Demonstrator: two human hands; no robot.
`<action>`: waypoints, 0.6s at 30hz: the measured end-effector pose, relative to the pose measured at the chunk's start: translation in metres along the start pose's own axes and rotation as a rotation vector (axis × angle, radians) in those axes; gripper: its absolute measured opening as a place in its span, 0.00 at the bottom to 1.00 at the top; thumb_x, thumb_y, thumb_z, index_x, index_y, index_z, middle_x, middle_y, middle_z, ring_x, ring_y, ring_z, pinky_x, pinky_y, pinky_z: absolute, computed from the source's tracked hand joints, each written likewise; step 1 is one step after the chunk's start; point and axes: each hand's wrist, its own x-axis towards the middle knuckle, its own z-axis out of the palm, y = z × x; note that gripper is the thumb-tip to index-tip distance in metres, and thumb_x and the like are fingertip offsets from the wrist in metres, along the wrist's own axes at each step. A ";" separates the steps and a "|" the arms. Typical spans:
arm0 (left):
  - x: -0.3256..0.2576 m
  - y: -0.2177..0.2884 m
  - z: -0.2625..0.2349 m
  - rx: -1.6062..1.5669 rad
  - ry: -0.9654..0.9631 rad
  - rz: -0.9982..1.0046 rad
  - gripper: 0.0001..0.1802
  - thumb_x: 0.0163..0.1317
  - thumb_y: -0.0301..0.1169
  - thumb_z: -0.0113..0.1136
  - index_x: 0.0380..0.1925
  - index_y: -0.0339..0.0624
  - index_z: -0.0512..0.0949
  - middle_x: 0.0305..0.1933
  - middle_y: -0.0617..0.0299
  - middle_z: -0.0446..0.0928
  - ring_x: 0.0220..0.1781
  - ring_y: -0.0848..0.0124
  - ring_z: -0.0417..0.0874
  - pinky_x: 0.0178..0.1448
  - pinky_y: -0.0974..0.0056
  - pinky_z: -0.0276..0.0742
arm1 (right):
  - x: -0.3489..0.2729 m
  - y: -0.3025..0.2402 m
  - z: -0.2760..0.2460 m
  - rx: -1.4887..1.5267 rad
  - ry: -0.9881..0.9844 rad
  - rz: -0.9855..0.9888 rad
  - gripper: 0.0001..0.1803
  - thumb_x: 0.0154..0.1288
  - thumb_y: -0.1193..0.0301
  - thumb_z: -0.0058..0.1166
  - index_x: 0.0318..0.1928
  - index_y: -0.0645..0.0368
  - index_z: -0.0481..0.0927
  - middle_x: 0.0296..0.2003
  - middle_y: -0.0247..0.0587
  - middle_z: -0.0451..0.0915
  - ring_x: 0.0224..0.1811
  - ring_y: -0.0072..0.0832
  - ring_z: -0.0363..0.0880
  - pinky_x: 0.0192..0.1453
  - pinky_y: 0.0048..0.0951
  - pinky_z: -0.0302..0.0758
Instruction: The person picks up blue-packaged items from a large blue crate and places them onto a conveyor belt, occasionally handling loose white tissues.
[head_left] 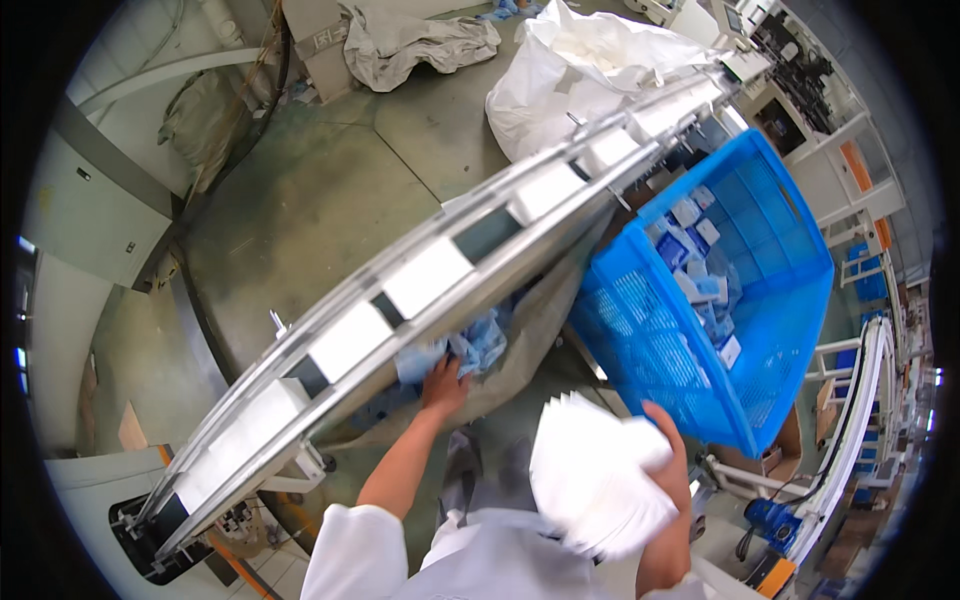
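A thick stack of white folded paper sheets [590,480], fanned out at its edges, is held by my right hand [668,465] in front of my body. The fingers wrap its right side. My left hand [445,388] reaches forward under the near rail of the conveyor [428,277], its fingers spread against crumpled bluish plastic film [480,343]. That film lies in a grey-beige sack [535,365] hanging below the conveyor. White rectangular stacks [350,342] sit spaced out in a row along the conveyor.
To my right a large blue plastic crate [620,330] contains small blue-and-white packets [688,243]. Beyond the conveyor stands a big white bag [560,90]. A grey cloth [415,45] lies at the back. Another curved conveyor [860,430] with a blue motor [775,525] runs at the far right.
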 end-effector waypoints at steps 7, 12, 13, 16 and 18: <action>0.103 -0.073 0.113 -0.578 -0.358 -0.442 0.44 0.64 0.56 0.48 0.71 0.41 0.50 0.74 0.41 0.46 0.76 0.51 0.47 0.76 0.56 0.47 | 0.031 -0.014 0.057 -0.217 0.166 0.024 0.57 0.29 0.82 0.75 0.65 0.64 0.59 0.48 0.52 0.78 0.50 0.38 0.80 0.57 0.39 0.75; 0.142 -0.084 0.103 -0.405 -0.507 -0.484 0.43 0.62 0.55 0.49 0.70 0.40 0.52 0.73 0.40 0.49 0.74 0.51 0.51 0.75 0.56 0.50 | 0.034 0.020 0.041 -0.226 0.131 0.044 0.57 0.37 0.60 0.77 0.67 0.64 0.58 0.46 0.45 0.78 0.47 0.32 0.79 0.52 0.32 0.75; 0.145 -0.084 0.100 -0.386 -0.534 -0.480 0.43 0.62 0.55 0.50 0.69 0.40 0.52 0.73 0.40 0.49 0.74 0.51 0.52 0.75 0.56 0.50 | 0.016 0.035 0.014 0.092 0.282 0.195 0.49 0.46 0.60 0.70 0.67 0.63 0.59 0.45 0.45 0.78 0.47 0.31 0.79 0.52 0.33 0.75; 0.145 -0.080 0.087 -0.301 -0.599 -0.458 0.43 0.61 0.54 0.51 0.69 0.39 0.54 0.73 0.40 0.51 0.73 0.51 0.54 0.74 0.55 0.52 | 0.028 0.022 0.054 -0.062 0.497 0.170 0.28 0.66 0.68 0.51 0.66 0.57 0.62 0.43 0.45 0.79 0.47 0.31 0.79 0.50 0.33 0.77; 0.137 -0.074 0.075 -0.282 -0.598 -0.451 0.43 0.60 0.53 0.51 0.68 0.38 0.54 0.72 0.40 0.52 0.72 0.51 0.56 0.74 0.55 0.53 | 0.027 0.026 0.027 -0.263 0.269 0.185 0.36 0.57 0.75 0.60 0.66 0.58 0.62 0.46 0.44 0.78 0.48 0.31 0.79 0.50 0.31 0.76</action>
